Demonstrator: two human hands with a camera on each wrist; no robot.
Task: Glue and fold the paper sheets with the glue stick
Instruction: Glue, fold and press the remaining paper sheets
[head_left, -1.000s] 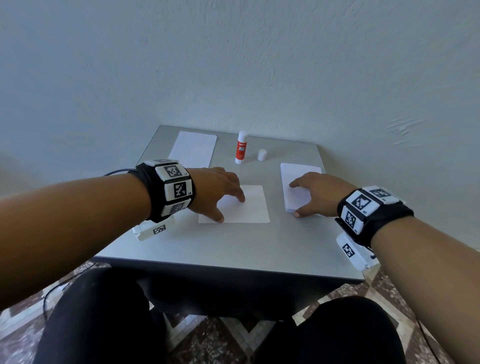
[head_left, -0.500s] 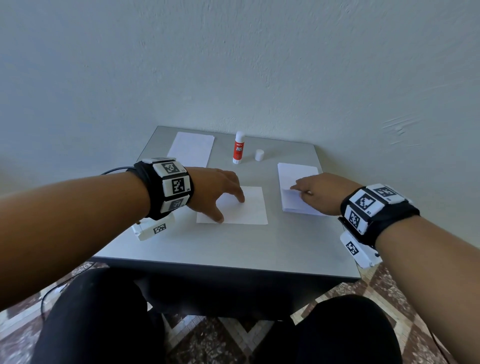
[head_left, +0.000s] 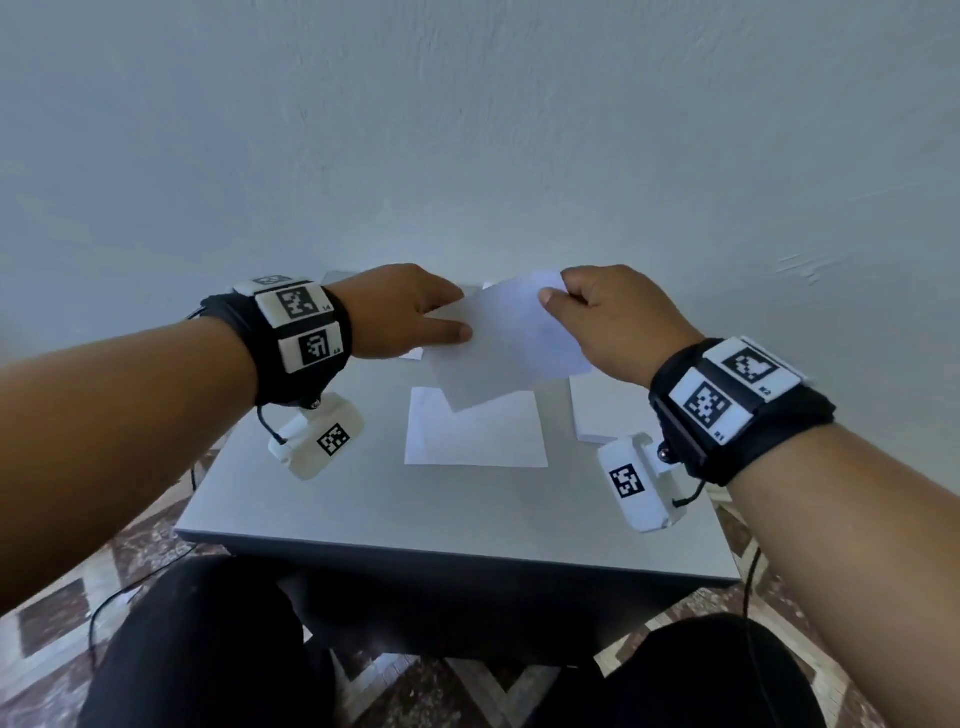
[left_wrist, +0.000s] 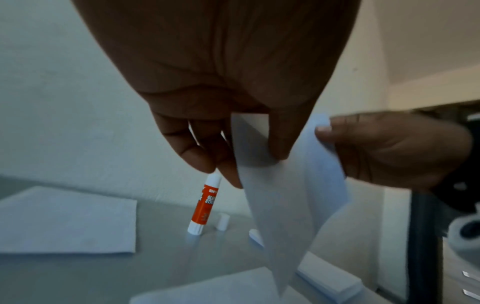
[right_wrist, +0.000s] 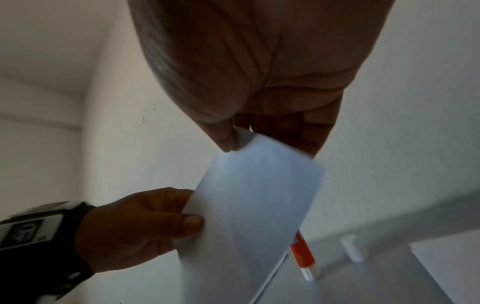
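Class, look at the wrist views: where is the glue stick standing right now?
The glue stick stands upright at the far side of the table, near the wall, its small white cap just to its right and a flat paper sheet to its left.

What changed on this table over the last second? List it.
The right hand pinched one sheet off the paper stack and lifted it; the left hand left the flat sheet and rose to pinch the lifted sheet's other edge. The flat sheet, glue stick and its cap stayed put.

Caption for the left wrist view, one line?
Both hands, left and right, pinch a sheet above the glue stick.
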